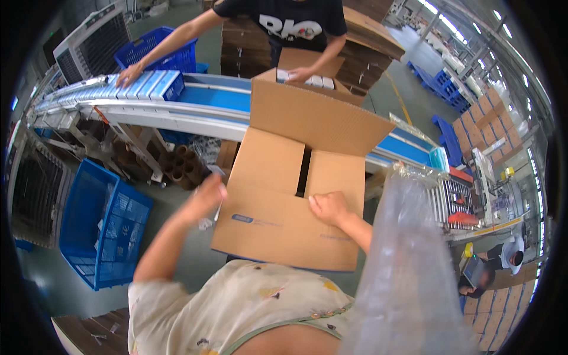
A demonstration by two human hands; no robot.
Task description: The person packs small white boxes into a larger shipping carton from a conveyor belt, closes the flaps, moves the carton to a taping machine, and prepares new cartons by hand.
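Note:
A large brown cardboard box (266, 160) stands in front of me. Two of its flaps are folded inward with a dark narrow gap between them, and its far flap (319, 115) sticks up. My right hand (329, 207) rests on top of the box beside the near end of that gap, fingers curled in, with nothing visible in them. Just off the box's left edge is my left hand (208, 195), blurred, so its grip is unclear. A clear plastic sheet or bag (405, 260), partly blurred, hangs over my right side and covers part of my right arm.
Behind the box runs a blue conveyor (219, 97) carrying a row of white-and-blue cartons (142, 86). Across it, a co-worker (290, 23) touches the row and reaches into another open box (307, 62). A blue crate (106, 225) stands left, roller machinery (449, 195) right.

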